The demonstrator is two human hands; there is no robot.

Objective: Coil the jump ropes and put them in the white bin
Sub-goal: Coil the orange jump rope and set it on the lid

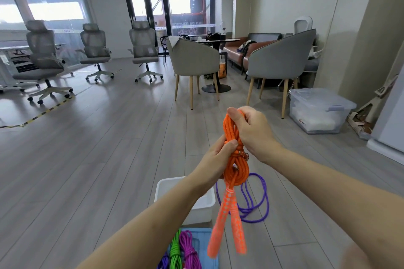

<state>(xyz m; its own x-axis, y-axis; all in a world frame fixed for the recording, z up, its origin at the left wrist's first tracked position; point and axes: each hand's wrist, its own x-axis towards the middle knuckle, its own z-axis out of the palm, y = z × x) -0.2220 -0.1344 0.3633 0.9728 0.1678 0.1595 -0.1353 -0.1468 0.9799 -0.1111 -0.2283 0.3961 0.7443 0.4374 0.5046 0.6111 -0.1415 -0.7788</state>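
The right hand (251,131) pinches the top of the orange jump rope (235,159), thumb and curled fingers closed round the upper loops, while the left hand (218,155) grips the same bundle lower down at its wrapped middle. The rope is held in the air, coiled and bound, with its two orange handles (227,225) hanging down side by side. Below it on the floor sits the white bin (203,205), partly hidden by the left forearm. Just right of the bin a purple jump rope (260,199) lies loose on the floor. Nearer the camera, a blue tray (196,233) holds coiled green (176,251) and magenta ropes (189,249).
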